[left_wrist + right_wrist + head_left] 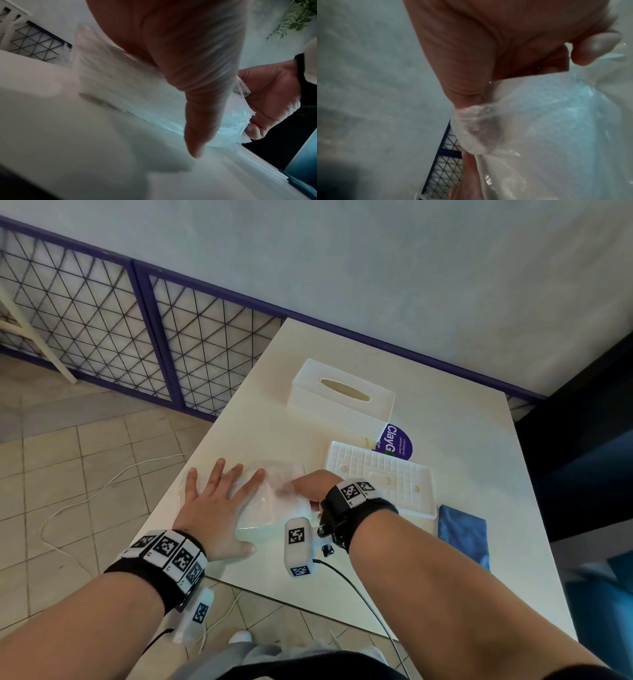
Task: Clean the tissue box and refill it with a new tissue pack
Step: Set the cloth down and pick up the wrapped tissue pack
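Observation:
A tissue pack in clear plastic wrap lies on the white table near its front left corner. My left hand presses flat on the pack with fingers spread. My right hand grips the wrap's right end; in the left wrist view the right hand pinches crumpled plastic, and in the right wrist view the wrap bunches under its fingers. The white tissue box cover stands further back, its slot up. Its white base plate lies apart, just right of my right hand.
A blue cloth lies at the table's right front. A purple sticker shows between cover and base. A purple-framed mesh fence and tiled floor with a white cable are to the left. Dark furniture stands on the right.

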